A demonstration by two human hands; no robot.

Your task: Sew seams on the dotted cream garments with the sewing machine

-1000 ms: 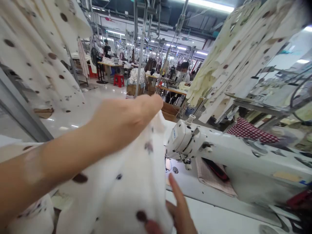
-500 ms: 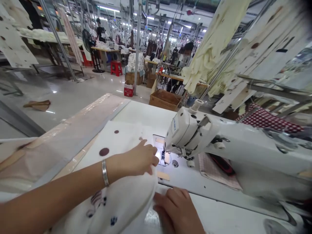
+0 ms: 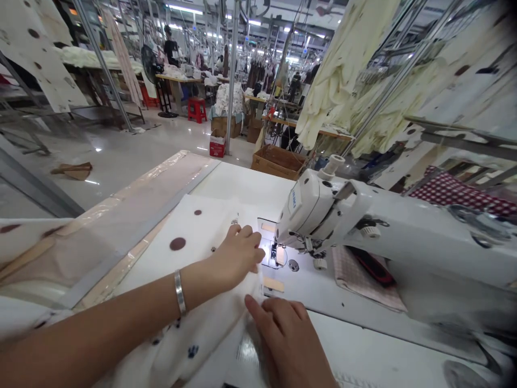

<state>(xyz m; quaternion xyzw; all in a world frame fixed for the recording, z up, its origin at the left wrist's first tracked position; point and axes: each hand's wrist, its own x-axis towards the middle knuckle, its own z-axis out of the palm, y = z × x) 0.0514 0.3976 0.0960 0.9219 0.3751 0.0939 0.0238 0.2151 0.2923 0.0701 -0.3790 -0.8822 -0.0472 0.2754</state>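
landmark: presser foot [image 3: 273, 253] of the sewing machine [image 3: 323, 215], lit from above
fabric [image 3: 194, 237]: white with dark dots, lying flat on the counter [image 3: 363, 355] to the left of the foot, near end bunching toward the person
fabric edge: sitting just left of the foot, not yet under it; long axis running from the person out toward the foot
left hand [image 3: 236, 256]: pressing down on the fabric, fingers [image 3: 252, 253] curled narrow, tips just beside the foot, holding the cloth flat rather than pinching it
right hand [image 3: 291, 339]: lying nearer the person than the foot, fingers loosely together, index tip touching the fabric's near edge; grip cannot tell
nearer hand: left is closer to the foot
bracelet [image 3: 180, 292]: on the left wrist
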